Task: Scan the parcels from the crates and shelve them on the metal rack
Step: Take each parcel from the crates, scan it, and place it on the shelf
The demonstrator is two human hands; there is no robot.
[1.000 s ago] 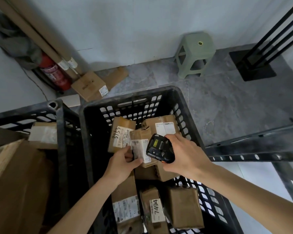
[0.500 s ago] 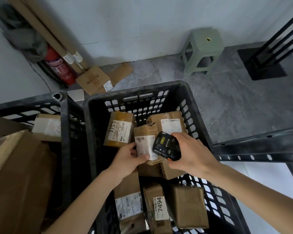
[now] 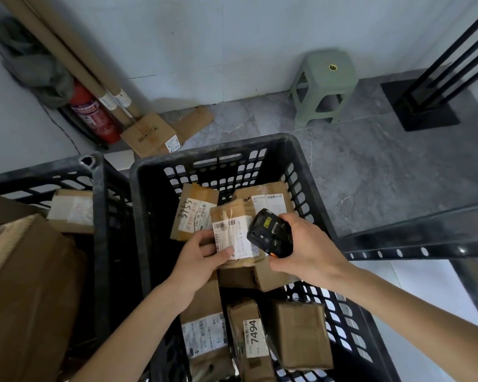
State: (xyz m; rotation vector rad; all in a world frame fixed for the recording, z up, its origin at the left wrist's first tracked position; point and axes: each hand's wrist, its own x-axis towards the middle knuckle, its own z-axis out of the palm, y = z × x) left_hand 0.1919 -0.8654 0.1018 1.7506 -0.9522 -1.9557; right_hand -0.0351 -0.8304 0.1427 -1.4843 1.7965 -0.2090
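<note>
Over the black slotted plastic crate (image 3: 149,216), the left hand (image 3: 198,256) pinches a small brown cardboard parcel with a white label (image 3: 233,235), its long axis running away from the person, label up. The right hand (image 3: 305,250) grips a black handheld scanner (image 3: 269,232) just beside it, nose toward the label. Six parcels show in this crate, the held one included.

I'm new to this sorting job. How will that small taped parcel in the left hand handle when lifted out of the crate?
The small parcel is probably light: the left hand holds it alone, by one edge. Its glossy tape wrap may feel slippery. The cardboard looks wrinkled, so it may give a little under the fingers.
</note>
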